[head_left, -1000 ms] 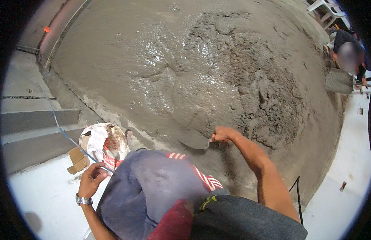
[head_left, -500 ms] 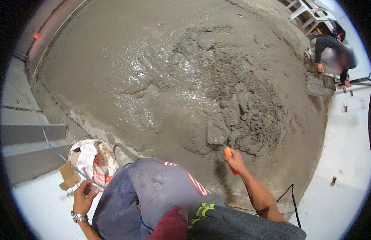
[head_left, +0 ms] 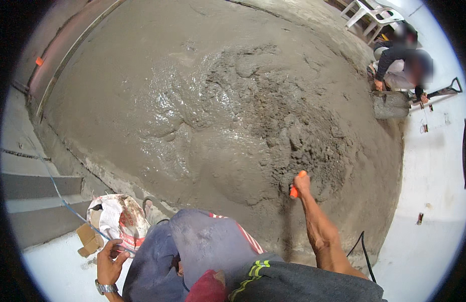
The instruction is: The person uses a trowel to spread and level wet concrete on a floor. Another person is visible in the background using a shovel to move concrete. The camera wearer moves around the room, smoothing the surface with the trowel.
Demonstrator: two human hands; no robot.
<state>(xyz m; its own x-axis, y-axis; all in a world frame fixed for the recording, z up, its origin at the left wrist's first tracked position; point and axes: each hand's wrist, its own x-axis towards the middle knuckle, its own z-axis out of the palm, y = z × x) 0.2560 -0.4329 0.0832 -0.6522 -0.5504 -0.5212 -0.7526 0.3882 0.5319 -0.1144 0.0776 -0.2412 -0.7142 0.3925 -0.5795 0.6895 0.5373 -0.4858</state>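
My right hand (head_left: pixel 303 185) is wrapped round the orange handle of a trowel (head_left: pixel 293 192), low over the wet grey concrete (head_left: pixel 207 176). The trowel's blade does not show clearly; hand and mud hide it. Rough, lumpy mix lies just beyond that hand, with smoother, shiny wet mix to its left. My left hand (head_left: pixel 111 261), a metal watch on its wrist, hovers beside my bent leg with loosely curled fingers, thumb apart. A thin blue cord (head_left: pixel 67 205) passes at its fingertips; I cannot tell whether they touch it.
A dirty white sack (head_left: pixel 112 214) and torn cardboard (head_left: pixel 88 240) lie near my left hand, by grey steps (head_left: pixel 44 186). At far right, a co-worker (head_left: pixel 394 65) bends over a grey container (head_left: pixel 391 104) beside a shovel handle (head_left: pixel 446 90). White plastic chairs (head_left: pixel 371 17) stand behind. A black cable (head_left: pixel 363 249) curves near my right forearm.
My right hand has moved slightly forward and right with the trowel; its blade, visible before on the mix, no longer shows clearly. My left hand keeps its curled pose. The whole view has shifted slightly.
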